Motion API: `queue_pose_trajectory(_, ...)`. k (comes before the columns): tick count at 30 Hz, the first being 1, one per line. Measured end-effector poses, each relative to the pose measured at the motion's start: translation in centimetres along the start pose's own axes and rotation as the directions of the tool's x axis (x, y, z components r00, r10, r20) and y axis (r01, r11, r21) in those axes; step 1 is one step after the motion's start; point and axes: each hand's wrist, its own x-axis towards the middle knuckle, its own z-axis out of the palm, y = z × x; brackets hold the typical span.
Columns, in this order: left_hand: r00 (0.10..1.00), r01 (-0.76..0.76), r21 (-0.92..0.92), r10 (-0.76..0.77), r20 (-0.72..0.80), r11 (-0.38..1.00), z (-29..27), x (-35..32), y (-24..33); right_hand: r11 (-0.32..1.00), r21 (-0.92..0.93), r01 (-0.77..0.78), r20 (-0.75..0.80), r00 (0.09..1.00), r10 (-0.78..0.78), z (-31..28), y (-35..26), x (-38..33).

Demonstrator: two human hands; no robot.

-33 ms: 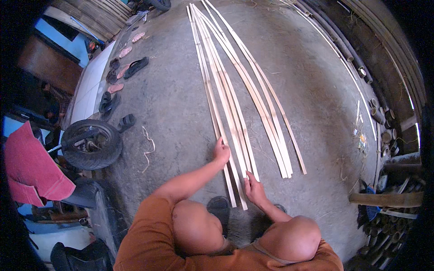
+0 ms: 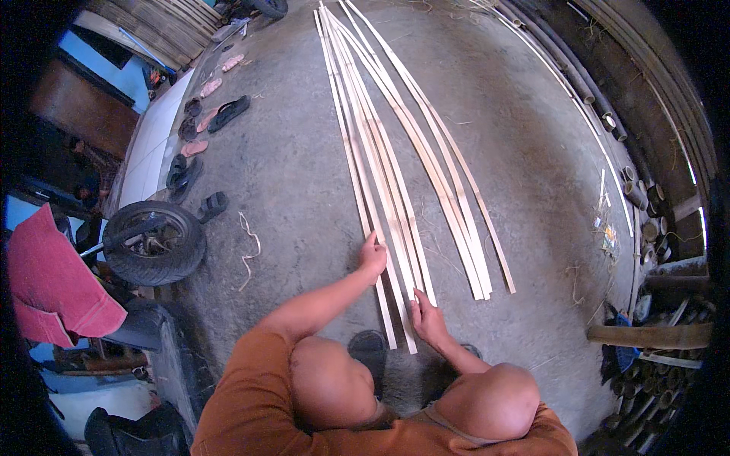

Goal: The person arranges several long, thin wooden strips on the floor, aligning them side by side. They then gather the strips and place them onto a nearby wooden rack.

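Long, pale bamboo strips (image 2: pixel 406 328) lie fanned over the concrete floor, close together at the far end and spread toward me. My left hand (image 2: pixel 372 258) is closed around a strip in the left group, with thumb and fingers pinching it some way up from its near end. Lower and to the right, my right hand (image 2: pixel 430 321) has its fingers closed at the near end of another strip; its grip is partly hidden. A separate right-hand group of strips (image 2: pixel 474 281) lies untouched by either hand.
A wheel with a black tyre (image 2: pixel 154 243) lies at the left, near a red cloth (image 2: pixel 61 281). Scattered sandals (image 2: pixel 228 114) line the tiled step (image 2: pixel 156 137). Along the right wall are bamboo poles and cut pieces (image 2: pixel 650 336). A curled shaving (image 2: pixel 249 247) is on the floor.
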Motion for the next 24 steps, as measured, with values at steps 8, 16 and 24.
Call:
queue_pose_trajectory(8,0.984,0.117,-0.158,-0.092,0.155,0.98,0.3,1.4,-0.2,0.995,-0.089,0.036,0.028,0.999,-0.034,0.2,1.8,-0.5)
queue_pose_trajectory(16,0.992,0.117,-0.065,-0.113,0.061,0.991,-0.2,4.4,0.4,0.96,-0.259,0.111,0.118,0.99,-0.082,-0.1,2.8,-2.8)
queue_pose_trajectory(24,0.969,0.165,-0.058,-0.151,0.195,0.985,-1.5,3.8,0.7,0.96,-0.235,0.153,0.126,0.984,-0.126,0.9,3.7,-1.7)
